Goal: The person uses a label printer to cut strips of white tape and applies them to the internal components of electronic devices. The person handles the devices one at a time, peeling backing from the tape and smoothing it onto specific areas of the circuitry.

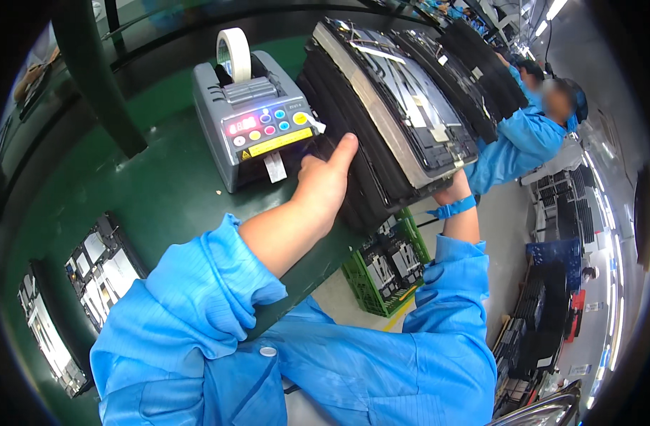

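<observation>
A thick stack of black trays (360, 135) is tilted between my hands at the table's right edge. On top lies a flat electronic panel (417, 92) with a dark frame, a shiny grey face and thin strips. My left hand (323, 174) grips the near left side, its thumb pointing up along the trays and its other fingers hidden. Under the lower right corner, my right hand (454, 186) supports the stack; most of its fingers are out of sight. To the left of the stack stands a grey tape dispenser (250, 121) with a white tape roll (233, 55).
Opened devices (101, 266) lie on the green table (169, 192) at left. Below the table edge, a green crate (385, 266) holds more device parts. At the upper right, a person in blue (527, 145) stands beside another black tray (485, 67). Black stacks line the right side.
</observation>
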`<state>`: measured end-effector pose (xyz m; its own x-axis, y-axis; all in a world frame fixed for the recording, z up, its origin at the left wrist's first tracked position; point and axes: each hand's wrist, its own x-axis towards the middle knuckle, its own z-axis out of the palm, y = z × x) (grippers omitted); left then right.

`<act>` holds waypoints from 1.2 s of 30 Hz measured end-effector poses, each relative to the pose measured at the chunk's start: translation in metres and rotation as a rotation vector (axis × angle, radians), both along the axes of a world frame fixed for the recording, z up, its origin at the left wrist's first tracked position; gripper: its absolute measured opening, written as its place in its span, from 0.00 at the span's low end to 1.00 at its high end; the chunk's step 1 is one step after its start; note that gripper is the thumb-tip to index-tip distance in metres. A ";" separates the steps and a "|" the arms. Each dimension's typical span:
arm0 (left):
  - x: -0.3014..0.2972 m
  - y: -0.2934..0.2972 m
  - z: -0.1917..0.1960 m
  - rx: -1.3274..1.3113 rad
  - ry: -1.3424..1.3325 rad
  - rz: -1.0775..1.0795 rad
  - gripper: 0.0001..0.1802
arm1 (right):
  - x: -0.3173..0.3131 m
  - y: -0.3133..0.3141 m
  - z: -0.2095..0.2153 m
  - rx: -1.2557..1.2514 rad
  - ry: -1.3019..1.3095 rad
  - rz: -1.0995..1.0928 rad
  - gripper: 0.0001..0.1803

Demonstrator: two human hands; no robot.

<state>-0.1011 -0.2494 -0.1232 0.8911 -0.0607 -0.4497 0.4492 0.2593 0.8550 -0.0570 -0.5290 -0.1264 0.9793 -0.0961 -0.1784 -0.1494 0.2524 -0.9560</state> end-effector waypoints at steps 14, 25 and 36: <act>-0.008 -0.001 0.014 -0.097 -0.165 -0.064 0.63 | -0.015 0.015 0.017 0.255 -0.199 0.116 0.27; -0.014 -0.004 0.041 -0.088 -0.283 0.018 0.52 | -0.009 0.024 0.056 0.250 -0.161 0.093 0.25; 0.004 -0.001 0.034 -0.097 -0.165 -0.014 0.61 | 0.010 0.015 0.031 0.261 0.046 0.067 0.22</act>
<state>-0.0975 -0.2502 -0.0894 0.9509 -0.1098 -0.2894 0.3096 0.3382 0.8887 -0.0467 -0.5142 -0.0954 0.9723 0.0233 -0.2326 -0.2152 0.4780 -0.8516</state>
